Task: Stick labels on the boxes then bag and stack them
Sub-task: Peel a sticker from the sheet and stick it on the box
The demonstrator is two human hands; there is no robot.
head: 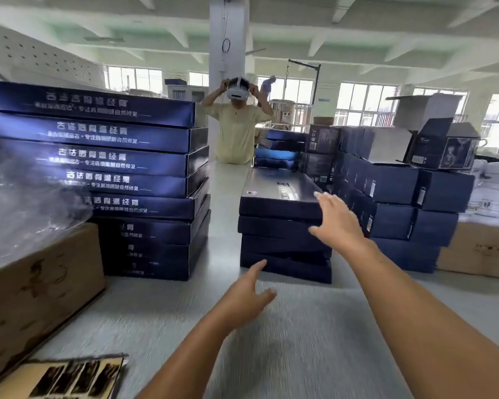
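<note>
A short stack of flat dark blue boxes (pixel 283 226) stands on the grey table straight ahead. My right hand (pixel 339 220) is open, fingers spread, at the right front corner of the top box (pixel 277 191); touching or not, I cannot tell. My left hand (pixel 247 295) is open and empty, low in front of the stack's bottom box. A sheet of dark labels (pixel 75 378) lies at the table's near left corner. Clear plastic bags (pixel 26 203) are heaped at the left on a cardboard carton.
A tall stack of blue boxes with white lettering (pixel 104 168) rises at the left. More dark boxes (pixel 395 191) are piled at the right, with cartons (pixel 478 249) beside them. A brown carton (pixel 38 283) sits near left. A person in a headset (pixel 236 125) stands beyond the table.
</note>
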